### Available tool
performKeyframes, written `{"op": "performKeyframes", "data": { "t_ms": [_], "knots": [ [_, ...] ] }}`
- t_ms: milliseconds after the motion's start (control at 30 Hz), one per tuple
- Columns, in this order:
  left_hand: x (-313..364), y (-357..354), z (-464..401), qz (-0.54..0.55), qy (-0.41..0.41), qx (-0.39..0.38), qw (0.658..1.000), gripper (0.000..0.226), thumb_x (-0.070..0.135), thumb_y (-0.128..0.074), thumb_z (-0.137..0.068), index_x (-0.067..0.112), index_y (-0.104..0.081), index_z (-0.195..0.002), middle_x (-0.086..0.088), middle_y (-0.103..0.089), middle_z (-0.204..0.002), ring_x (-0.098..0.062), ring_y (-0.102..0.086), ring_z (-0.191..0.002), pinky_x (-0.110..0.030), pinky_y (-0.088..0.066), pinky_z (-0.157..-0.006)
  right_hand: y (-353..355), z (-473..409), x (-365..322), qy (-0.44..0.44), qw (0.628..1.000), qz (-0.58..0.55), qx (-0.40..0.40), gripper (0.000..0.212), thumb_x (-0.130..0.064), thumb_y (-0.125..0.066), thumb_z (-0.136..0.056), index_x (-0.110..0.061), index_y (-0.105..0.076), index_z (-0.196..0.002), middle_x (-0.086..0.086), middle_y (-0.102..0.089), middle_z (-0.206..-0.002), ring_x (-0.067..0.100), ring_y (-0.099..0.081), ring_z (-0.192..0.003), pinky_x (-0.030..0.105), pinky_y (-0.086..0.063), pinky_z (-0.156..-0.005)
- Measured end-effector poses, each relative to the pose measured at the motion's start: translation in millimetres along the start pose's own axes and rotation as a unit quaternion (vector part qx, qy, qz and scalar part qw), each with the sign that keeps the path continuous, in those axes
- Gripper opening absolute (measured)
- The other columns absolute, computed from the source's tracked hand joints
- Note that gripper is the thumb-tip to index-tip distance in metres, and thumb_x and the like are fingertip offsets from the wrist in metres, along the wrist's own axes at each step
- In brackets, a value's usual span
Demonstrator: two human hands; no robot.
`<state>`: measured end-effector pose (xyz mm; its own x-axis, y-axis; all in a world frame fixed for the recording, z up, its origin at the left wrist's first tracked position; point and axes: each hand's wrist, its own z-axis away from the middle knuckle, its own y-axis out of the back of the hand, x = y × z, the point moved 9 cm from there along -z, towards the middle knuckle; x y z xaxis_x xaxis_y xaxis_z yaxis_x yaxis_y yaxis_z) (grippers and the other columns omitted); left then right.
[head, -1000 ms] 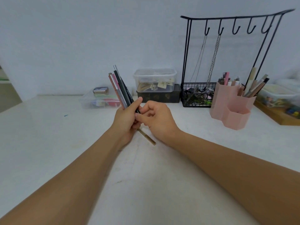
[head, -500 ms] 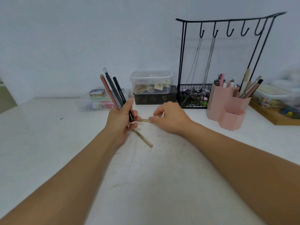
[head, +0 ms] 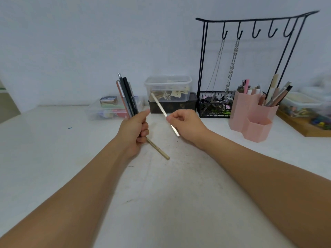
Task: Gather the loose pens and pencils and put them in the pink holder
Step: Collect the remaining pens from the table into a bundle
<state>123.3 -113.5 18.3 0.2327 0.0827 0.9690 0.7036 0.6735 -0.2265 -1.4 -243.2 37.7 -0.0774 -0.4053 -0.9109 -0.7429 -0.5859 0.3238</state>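
Above table — left hand gripping pens, right hand (pinching) pencil

Lighting: soft, even, fairly bright; faint shadows on white table. No glare. Wide-angle bending at edges; black hook rack bows. Right-edge boxes blurred. Centre sharp.

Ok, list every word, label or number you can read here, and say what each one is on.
No text here can be read.
Black pen in the left hand: pale print along the barrel, too small to read.
Tan pencil under that hand: dark marks, illegible.
Paper tags in the clear box: blurred.
Dark box beneath it: a repeating pattern, no legible words.
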Motion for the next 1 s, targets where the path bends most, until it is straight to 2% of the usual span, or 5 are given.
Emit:
{"op": "performKeyframes", "data": {
  "t_ms": [167, 367, 633, 867, 1000],
  "knots": [
    [-1, -9, 5, -0.022, 0.006, -0.035, 0.999, 0.04, 0.045, -0.069, -0.092, 0.022, -0.048, -0.067, 0.006, -0.038, -0.051, -0.008, -0.036, -0.042, -0.017, -0.024, -0.033, -10, 5, -25, 0.009, 0.987, -0.155, -0.045, 0.013, -0.018, -0.065, -0.096, -0.01, -0.071, -0.088, -0.002, -0.065, -0.069, 0.01, -0.052, -0.056, 0.022, -0.042, -0.051],
    [-1, -17, 10, -0.06, -0.009, -0.068, 0.996, 0.037, 0.044, -0.063, -0.097, 0.018, -0.064, -0.072, 0.001, -0.055, -0.055, -0.01, -0.05, -0.046, -0.018, -0.028, -0.035, -24, 15, -37, 0.031, 0.985, -0.142, -0.096, 0.01, -0.016, -0.07, -0.093, -0.008, -0.073, -0.088, 0.0, -0.064, -0.07, 0.009, -0.049, -0.058, 0.02, -0.04, -0.052],
    [1, -27, 15, -0.025, -0.005, -0.113, 0.993, 0.04, 0.046, -0.058, -0.099, 0.01, -0.071, -0.108, -0.006, -0.072, -0.083, -0.01, -0.049, -0.048, -0.017, -0.028, -0.033, -24, 14, -36, 0.0, 0.972, -0.225, -0.072, 0.008, -0.018, -0.072, -0.092, -0.011, -0.076, -0.09, -0.001, -0.058, -0.066, 0.012, -0.045, -0.057, 0.023, -0.041, -0.055],
    [-1, -27, 19, -0.053, 0.016, -0.137, 0.989, 0.047, 0.061, -0.058, -0.092, 0.016, -0.072, -0.1, -0.004, -0.071, -0.076, -0.012, -0.058, -0.053, -0.021, -0.039, -0.038, -29, 17, -27, -0.041, 0.959, -0.271, -0.077, 0.013, -0.021, -0.076, -0.088, -0.01, -0.075, -0.095, -0.004, -0.058, -0.066, 0.006, -0.041, -0.048, 0.018, -0.035, -0.044],
    [-1, -31, 20, -0.061, 0.016, -0.161, 0.985, 0.049, 0.066, -0.059, -0.083, 0.021, -0.077, -0.089, -0.004, -0.072, -0.075, -0.021, -0.074, -0.068, -0.035, -0.056, -0.067, -36, 18, -25, -0.059, 0.943, -0.313, -0.096, 0.013, -0.019, -0.073, -0.09, -0.009, -0.073, -0.098, -0.004, -0.055, -0.064, 0.007, -0.037, -0.049, 0.018, -0.029, -0.042]
  ]
}}
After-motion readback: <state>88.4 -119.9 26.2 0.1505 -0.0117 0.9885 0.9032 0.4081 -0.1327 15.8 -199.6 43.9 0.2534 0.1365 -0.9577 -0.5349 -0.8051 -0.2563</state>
